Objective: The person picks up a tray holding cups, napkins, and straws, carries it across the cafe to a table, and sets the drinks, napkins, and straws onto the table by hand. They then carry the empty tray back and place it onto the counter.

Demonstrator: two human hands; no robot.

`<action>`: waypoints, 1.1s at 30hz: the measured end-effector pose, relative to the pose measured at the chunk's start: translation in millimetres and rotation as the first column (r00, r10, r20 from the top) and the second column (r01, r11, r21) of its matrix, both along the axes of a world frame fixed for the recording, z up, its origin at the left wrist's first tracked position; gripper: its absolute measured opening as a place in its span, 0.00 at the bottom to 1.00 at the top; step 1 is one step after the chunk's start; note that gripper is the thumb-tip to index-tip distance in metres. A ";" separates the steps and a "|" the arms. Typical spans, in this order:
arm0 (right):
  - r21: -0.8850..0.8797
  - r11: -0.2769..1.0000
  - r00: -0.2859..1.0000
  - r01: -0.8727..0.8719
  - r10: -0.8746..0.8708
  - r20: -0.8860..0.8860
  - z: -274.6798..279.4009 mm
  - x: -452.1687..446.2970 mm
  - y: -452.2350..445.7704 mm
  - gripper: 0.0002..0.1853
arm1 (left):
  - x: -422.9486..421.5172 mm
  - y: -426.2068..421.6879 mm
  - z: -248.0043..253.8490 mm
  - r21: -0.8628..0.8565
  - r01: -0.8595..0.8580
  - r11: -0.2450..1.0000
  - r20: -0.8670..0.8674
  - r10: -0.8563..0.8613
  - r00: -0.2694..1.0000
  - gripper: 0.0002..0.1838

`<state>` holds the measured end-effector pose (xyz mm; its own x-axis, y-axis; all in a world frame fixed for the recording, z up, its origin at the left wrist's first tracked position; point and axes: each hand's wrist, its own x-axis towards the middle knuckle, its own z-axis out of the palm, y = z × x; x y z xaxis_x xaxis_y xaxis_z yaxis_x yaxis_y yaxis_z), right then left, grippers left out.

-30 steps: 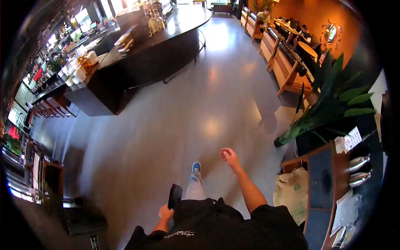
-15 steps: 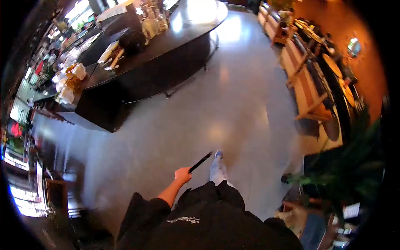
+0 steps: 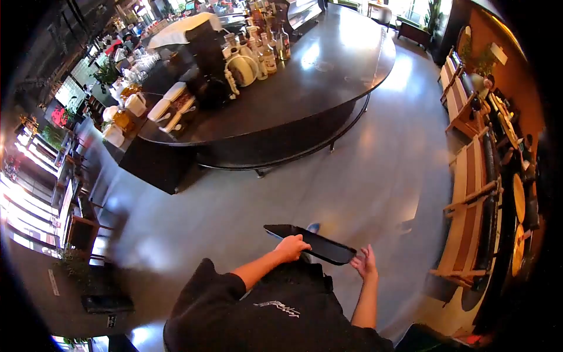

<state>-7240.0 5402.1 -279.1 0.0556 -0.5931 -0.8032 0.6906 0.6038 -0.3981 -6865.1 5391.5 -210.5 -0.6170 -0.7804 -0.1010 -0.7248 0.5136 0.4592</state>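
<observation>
A shallow black tray (image 3: 325,247) is tilted in front of my body, low in the head view. My left hand (image 3: 292,248) is closed around its near edge, left of the middle. At the tray's right end is my right hand (image 3: 366,262), its fingers apart and the nearest ones at the corner. Whether they press on the tray I cannot tell. Beneath the tray, the tip of a shoe (image 3: 314,227) shows on the floor.
A curved dark counter (image 3: 281,111) stands ahead, with bottles (image 3: 268,56), white-lidded containers (image 3: 170,105) and pitchers (image 3: 136,104) on it. A metal foot rail (image 3: 293,164) runs along its base. Wooden benches (image 3: 469,211) and tables line the right side. Grey floor (image 3: 375,170) lies between.
The tray has swung from edge-on on the left to lying across my front. My right hand has come into view at its right end. The counter and benches have shifted in view.
</observation>
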 end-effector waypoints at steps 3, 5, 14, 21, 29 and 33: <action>-0.008 0.988 0.951 -0.155 0.147 -0.272 -21.3 -36.9 -116.9 0.25 | -44.2 -105.7 16.5 0.011 -0.026 1.000 -0.105 0.027 0.994 0.22; 0.102 0.982 0.959 -0.156 0.176 -0.223 -19.4 -59.6 -172.7 0.22 | -76.7 -181.6 8.1 -0.002 0.032 0.999 -0.205 -0.032 0.978 0.21; 0.123 0.983 0.974 0.136 -0.156 0.166 30.1 -197.4 -379.2 0.25 | -262.1 -525.2 37.7 -0.117 0.512 0.851 -0.194 -0.525 0.829 0.17; 0.046 0.927 0.927 0.373 -0.375 0.019 -6.2 -333.1 -595.3 0.26 | -419.5 -757.7 -15.8 -0.037 0.417 0.908 -0.065 -0.418 0.906 0.19; -0.152 0.986 0.597 -0.066 -0.083 -0.798 -53.0 -498.9 -937.0 0.27 | -497.5 -1016.6 60.7 0.335 0.008 0.942 -0.209 0.066 0.976 0.10; 0.299 0.902 0.054 -0.312 0.331 -0.942 -156.8 -602.0 -1033.7 0.27 | -526.0 -1147.6 75.8 0.404 -0.172 0.899 -0.211 0.274 0.938 0.12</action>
<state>-7842.0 4368.4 -435.9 -0.5739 -0.7396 -0.3516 -0.5287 0.6625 -0.5306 -7391.2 4243.9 -134.7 -0.4750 -0.8360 -0.2749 -0.6306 0.1054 0.7689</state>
